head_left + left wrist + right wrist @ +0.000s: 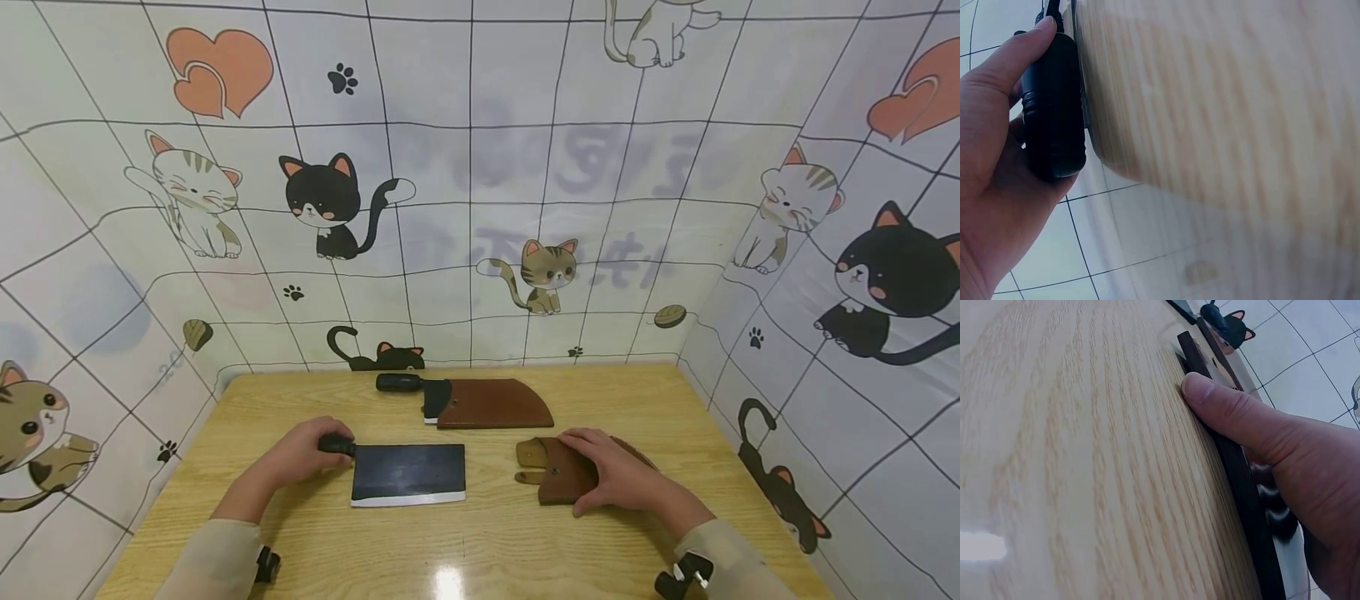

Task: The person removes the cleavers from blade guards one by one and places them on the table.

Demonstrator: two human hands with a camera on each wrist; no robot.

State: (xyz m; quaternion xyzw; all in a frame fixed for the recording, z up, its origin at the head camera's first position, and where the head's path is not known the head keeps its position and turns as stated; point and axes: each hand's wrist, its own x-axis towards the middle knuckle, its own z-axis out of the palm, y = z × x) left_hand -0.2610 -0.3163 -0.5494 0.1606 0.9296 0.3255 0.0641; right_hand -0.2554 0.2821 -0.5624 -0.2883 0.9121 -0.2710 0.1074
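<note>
My left hand [306,452] grips the black handle [1054,106] of a cleaver [408,473] at the left of the table. Its dark rectangular blade lies flat, pointing right, with the pale cutting edge towards me. On the right, my right hand [617,473] holds a brown leather knife sheath [561,482], partly hidden under the palm. The thumb is at the sheath's near edge, and the fingers reach over its far side. Two tan strap ends [531,454] stick out of its left side. In the right wrist view, the thumb [1229,412] lies across the sheath's dark edge.
Behind both hands lies another cleaver, its black handle [399,382] to the left and its blade mostly inside a brown leather sheath [498,404]. The wooden table [360,550] is enclosed at the back and sides by cat-patterned cloth [465,192].
</note>
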